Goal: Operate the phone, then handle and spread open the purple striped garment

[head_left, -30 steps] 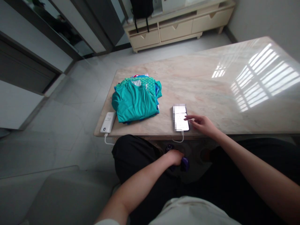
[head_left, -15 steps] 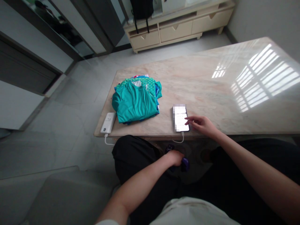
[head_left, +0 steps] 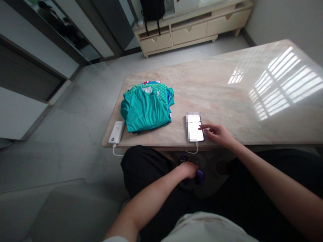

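Right hand is reaching onto the near edge of the marble table, loosely open, with its forefinger stretched out and its tip touching the lit screen of a phone. That phone is lying flat, face up, just left of the hand and close to the table's near edge. Its long axis is running near to far, with the charging end pointing toward the person; a white cable is dropping from that end over the edge. It is looking like a thin, stiff slab with a smooth glass face, likely light and a little slippery on polished stone, so it would best be taken by its two long sides rather than by the screen. Left hand is resting low under the table edge, over the dark trousers, curled around something purple, though what that is I cannot make out. Left of the phone, a pile of folded teal shirts is sitting on the table, and a white power bank is lying at the near left corner.
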